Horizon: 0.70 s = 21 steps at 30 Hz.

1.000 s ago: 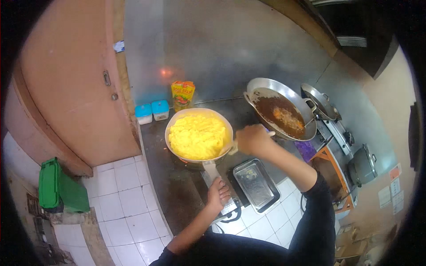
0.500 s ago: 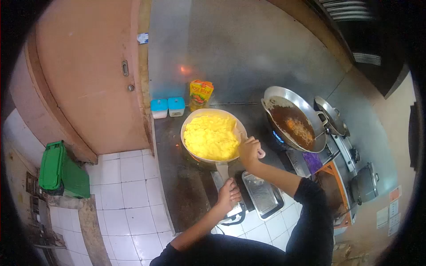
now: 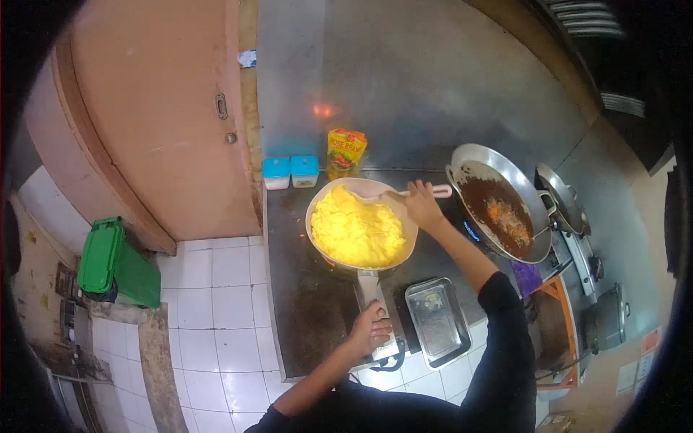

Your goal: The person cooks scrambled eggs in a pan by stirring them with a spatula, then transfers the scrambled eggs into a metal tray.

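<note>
A white frying pan (image 3: 409, 242) sits over the stove, holding a heap of scrambled eggs (image 3: 357, 227). My left hand (image 3: 369, 332) is closed around the pan's handle at the near side. In my right hand (image 3: 424, 205) is the pale pink handle of a spatula (image 3: 442, 191). The spatula reaches leftward into the pan, and its tip lies at the far edge of the eggs, partly hidden by them.
A large wok (image 3: 498, 162) of dark oil with something frying stands over a blue flame to the right. Behind the pan are a cooking oil pouch (image 3: 346, 149) and two blue-lidded containers (image 3: 304, 172). A metal tray (image 3: 438, 325) lies at the near right; a green bin (image 3: 119, 267) stands left.
My right hand has moved up to the pan's far right side, turning the spatula across the pan. The eggs are pushed away from the far right rim. The view has shifted slightly.
</note>
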Each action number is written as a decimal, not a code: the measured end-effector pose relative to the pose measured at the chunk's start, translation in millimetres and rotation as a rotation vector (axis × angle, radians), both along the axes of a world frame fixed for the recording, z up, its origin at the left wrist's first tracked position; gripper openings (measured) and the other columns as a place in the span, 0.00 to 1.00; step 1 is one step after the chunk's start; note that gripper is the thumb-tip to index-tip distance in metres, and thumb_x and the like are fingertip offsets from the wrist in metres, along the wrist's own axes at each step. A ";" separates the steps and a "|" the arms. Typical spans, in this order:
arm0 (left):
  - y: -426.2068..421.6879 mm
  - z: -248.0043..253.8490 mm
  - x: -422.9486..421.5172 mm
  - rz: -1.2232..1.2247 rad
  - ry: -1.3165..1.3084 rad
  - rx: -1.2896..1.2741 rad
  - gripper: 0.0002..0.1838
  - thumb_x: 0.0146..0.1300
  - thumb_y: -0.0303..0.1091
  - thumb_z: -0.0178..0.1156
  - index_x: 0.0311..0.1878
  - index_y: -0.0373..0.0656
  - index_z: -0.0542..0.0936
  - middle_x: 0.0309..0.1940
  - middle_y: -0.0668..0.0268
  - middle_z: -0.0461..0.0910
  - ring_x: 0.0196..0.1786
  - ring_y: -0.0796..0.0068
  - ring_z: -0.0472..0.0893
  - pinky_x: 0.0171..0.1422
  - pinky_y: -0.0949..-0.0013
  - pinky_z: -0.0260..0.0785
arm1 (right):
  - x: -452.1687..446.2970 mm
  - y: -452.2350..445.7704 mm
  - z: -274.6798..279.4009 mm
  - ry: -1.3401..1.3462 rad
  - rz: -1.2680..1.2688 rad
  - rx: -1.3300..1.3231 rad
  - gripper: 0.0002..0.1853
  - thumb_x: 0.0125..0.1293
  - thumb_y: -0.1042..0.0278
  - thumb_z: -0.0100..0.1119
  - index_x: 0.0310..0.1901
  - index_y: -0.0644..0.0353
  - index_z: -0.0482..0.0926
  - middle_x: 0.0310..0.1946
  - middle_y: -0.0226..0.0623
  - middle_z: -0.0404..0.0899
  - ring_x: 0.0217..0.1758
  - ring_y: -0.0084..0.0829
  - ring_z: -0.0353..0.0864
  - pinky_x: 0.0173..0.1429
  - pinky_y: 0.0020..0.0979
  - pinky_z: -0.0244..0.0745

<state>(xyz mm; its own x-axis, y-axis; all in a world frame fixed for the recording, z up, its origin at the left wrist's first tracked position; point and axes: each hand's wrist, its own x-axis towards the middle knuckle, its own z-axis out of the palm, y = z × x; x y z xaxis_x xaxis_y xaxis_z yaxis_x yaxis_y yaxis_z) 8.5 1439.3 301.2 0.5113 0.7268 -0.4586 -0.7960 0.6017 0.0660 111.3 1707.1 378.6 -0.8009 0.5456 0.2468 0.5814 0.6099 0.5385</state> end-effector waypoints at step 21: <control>-0.2 -6.1 -8.1 -0.033 -0.026 0.041 0.18 0.62 0.48 0.49 0.19 0.51 0.65 0.08 0.78 0.52 0.08 0.87 0.51 0.09 0.81 0.44 | 34.8 -94.9 108.4 0.000 -0.082 -0.082 0.19 0.51 0.70 0.51 0.48 0.52 0.76 0.28 0.42 0.77 0.22 0.36 0.79 0.25 0.34 0.73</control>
